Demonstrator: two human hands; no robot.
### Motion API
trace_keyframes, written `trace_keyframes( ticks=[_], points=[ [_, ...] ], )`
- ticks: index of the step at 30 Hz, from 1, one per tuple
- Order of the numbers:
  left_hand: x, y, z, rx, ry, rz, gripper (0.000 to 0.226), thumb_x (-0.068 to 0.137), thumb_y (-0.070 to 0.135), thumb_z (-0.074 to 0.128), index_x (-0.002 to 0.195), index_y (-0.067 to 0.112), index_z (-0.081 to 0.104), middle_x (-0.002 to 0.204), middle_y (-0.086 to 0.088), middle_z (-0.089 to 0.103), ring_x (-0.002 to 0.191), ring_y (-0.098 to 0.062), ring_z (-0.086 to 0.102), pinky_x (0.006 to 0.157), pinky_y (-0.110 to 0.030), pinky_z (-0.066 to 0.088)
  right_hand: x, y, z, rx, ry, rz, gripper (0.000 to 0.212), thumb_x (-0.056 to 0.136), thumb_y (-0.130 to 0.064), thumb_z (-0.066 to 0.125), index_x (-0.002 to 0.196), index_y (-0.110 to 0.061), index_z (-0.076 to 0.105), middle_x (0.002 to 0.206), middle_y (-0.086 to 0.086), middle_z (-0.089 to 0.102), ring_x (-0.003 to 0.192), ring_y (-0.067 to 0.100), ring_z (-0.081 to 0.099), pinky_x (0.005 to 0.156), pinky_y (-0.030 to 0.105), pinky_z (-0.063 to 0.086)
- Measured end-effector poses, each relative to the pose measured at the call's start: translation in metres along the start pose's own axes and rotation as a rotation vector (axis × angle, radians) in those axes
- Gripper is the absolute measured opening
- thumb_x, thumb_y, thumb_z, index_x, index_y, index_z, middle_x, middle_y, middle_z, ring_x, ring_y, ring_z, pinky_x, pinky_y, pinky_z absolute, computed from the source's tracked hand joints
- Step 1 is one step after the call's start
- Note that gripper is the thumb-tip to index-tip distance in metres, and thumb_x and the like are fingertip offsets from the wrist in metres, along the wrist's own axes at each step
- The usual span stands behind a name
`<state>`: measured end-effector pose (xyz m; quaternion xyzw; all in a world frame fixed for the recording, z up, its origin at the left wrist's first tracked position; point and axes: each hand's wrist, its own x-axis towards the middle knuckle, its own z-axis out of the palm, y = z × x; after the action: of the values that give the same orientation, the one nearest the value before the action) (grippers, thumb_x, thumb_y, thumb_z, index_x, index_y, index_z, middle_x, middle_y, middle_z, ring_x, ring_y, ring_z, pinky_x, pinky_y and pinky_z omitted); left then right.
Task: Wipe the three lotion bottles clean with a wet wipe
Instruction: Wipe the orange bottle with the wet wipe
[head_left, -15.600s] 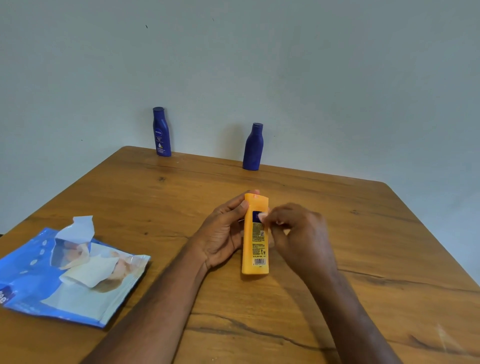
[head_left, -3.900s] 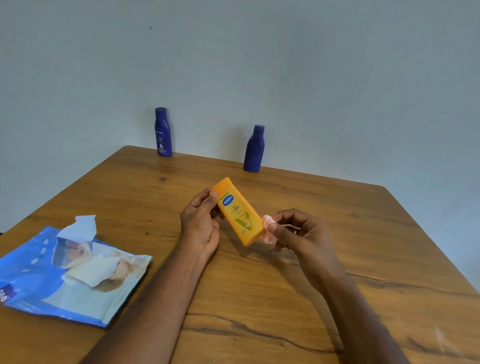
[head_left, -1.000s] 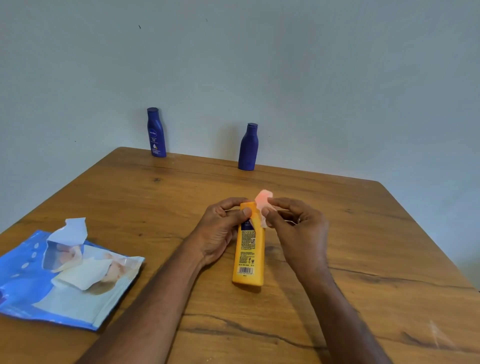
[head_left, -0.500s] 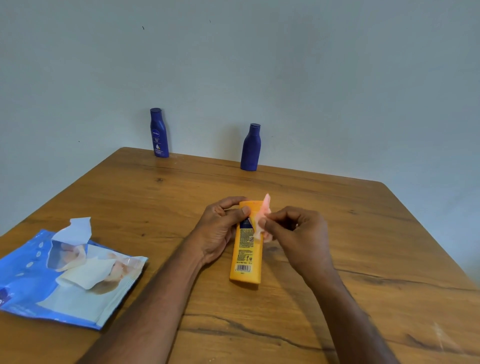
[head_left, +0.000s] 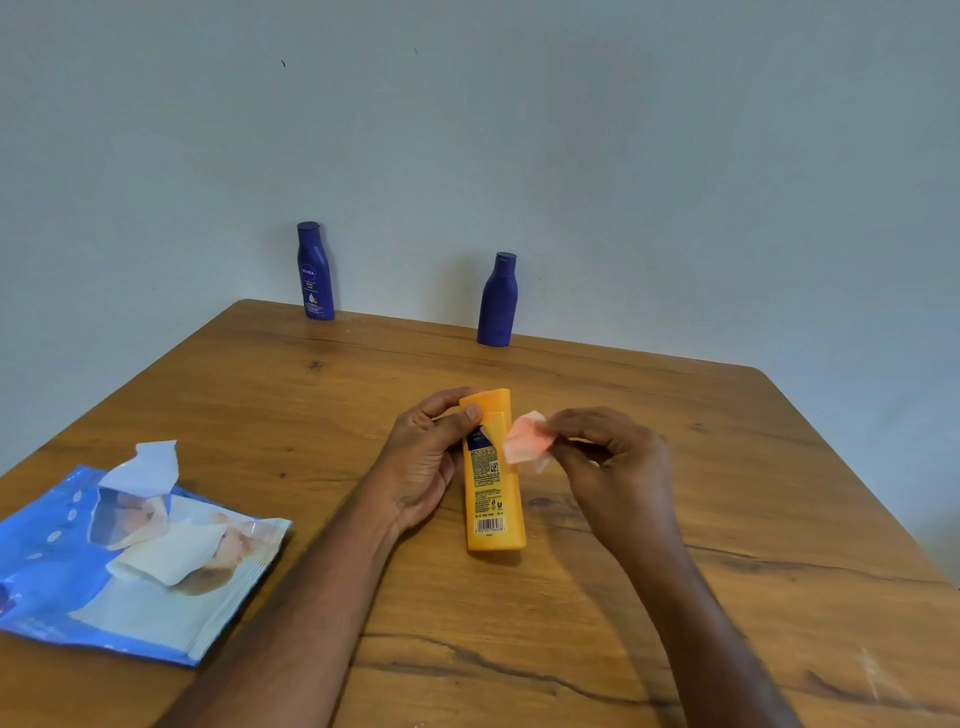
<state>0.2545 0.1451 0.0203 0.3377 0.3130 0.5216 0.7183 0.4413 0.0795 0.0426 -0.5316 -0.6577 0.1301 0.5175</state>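
Left hand (head_left: 423, 462) gripping orange bottle (head_left: 493, 488), right hand (head_left: 613, 462) pinching wipe (head_left: 525, 444) beside it, wooden table (head_left: 675, 571)

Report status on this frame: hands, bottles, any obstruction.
Left hand grips orange bottle near its cap. Right hand pinches wet wipe against bottle's side. Two blue bottles upright at far edge. Nothing in the way.

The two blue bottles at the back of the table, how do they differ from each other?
The left blue bottle shows a printed label toward the camera; the right blue bottle shows a plain blue side. The left one looks slimmer, the right one wider at the shoulder. The left stands near the table's back corner, the right nearer the middle. Both stand upright, capped, untouched, near the wall.
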Motion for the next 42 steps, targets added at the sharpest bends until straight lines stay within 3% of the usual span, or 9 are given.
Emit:
trace_keyframes(
  ticks=[5,11,14,19,24,27,30,36,42],
  points=[
    [-0.002,-0.002,0.003,0.084,-0.051,0.003,0.04,0.078,0.008,0.071,0.118,0.007,0.067,0.115,-0.02,0.073,0.101,-0.03,0.072,0.082,-0.042,0.063,-0.004,-0.002,0.017,-0.089,0.018,-0.063,0.028,0.079,0.0,0.08,0.1,-0.018,0.078,0.1,-0.012,0.074,0.092,-0.003,0.069,0.079,0.017,0.058],
    [-0.004,-0.007,0.01,0.177,-0.059,0.069,0.051,0.072,0.007,0.074,0.122,0.006,0.064,0.114,-0.024,0.072,0.111,-0.034,0.069,0.099,-0.05,0.053,-0.003,-0.006,0.016,-0.118,0.056,-0.069,0.024,0.086,-0.013,0.076,0.11,-0.016,0.075,0.119,-0.003,0.068,0.097,-0.002,0.065,0.079,0.013,0.057],
    [-0.004,-0.006,0.013,0.206,-0.007,0.145,0.053,0.069,0.011,0.078,0.121,0.011,0.066,0.114,-0.017,0.074,0.113,-0.031,0.069,0.096,-0.048,0.054,-0.004,-0.009,0.018,-0.142,0.045,-0.083,0.021,0.085,-0.021,0.079,0.105,-0.016,0.077,0.114,-0.006,0.07,0.091,-0.002,0.067,0.073,0.016,0.059],
    [-0.003,-0.008,0.013,0.232,0.081,0.229,0.045,0.067,0.018,0.081,0.11,0.01,0.07,0.108,-0.015,0.076,0.109,-0.035,0.07,0.096,-0.049,0.055,-0.003,-0.007,0.017,-0.137,0.07,-0.041,0.011,0.085,-0.018,0.079,0.096,-0.018,0.077,0.093,-0.01,0.072,0.081,0.001,0.068,0.068,0.023,0.06],
    [-0.005,-0.008,0.015,0.296,0.053,0.129,0.049,0.071,0.023,0.079,0.116,0.009,0.066,0.105,-0.012,0.076,0.101,-0.03,0.073,0.09,-0.051,0.058,-0.001,-0.007,0.018,-0.123,0.075,-0.071,0.026,0.09,-0.016,0.073,0.116,-0.019,0.074,0.113,-0.012,0.067,0.095,-0.006,0.064,0.08,0.012,0.056],
    [-0.003,-0.007,0.012,0.202,0.136,0.119,0.044,0.074,0.021,0.077,0.114,0.004,0.066,0.096,-0.015,0.075,0.087,-0.027,0.073,0.083,-0.049,0.06,-0.001,-0.005,0.019,-0.107,-0.015,-0.062,0.02,0.087,-0.012,0.076,0.105,-0.021,0.078,0.108,-0.014,0.069,0.096,-0.006,0.065,0.078,0.01,0.054],
    [0.004,-0.002,0.003,0.029,0.302,0.104,0.021,0.087,0.016,0.072,0.104,0.004,0.065,0.087,-0.012,0.073,0.077,-0.019,0.073,0.072,-0.038,0.062,-0.004,-0.007,0.019,-0.041,-0.099,0.014,0.021,0.085,-0.009,0.077,0.098,-0.025,0.078,0.103,-0.02,0.067,0.1,-0.009,0.063,0.074,0.006,0.05],
    [0.002,0.007,0.002,-0.338,0.43,0.077,0.016,0.093,0.015,0.067,0.105,0.005,0.064,0.096,-0.011,0.074,0.08,-0.016,0.075,0.071,-0.029,0.059,-0.008,-0.009,0.022,0.218,0.138,0.057,0.019,0.082,-0.008,0.079,0.097,-0.021,0.079,0.105,-0.012,0.072,0.103,0.006,0.068,0.073,0.029,0.062],
    [0.0,0.008,0.003,-0.417,0.448,0.074,0.029,0.092,0.013,0.066,0.12,0.006,0.062,0.108,-0.017,0.074,0.084,-0.02,0.077,0.06,-0.026,0.061,-0.013,-0.017,0.028,0.238,0.182,-0.062,0.026,0.081,-0.002,0.078,0.104,-0.014,0.078,0.111,-0.007,0.071,0.102,0.006,0.07,0.079,0.024,0.061]
  ],
)
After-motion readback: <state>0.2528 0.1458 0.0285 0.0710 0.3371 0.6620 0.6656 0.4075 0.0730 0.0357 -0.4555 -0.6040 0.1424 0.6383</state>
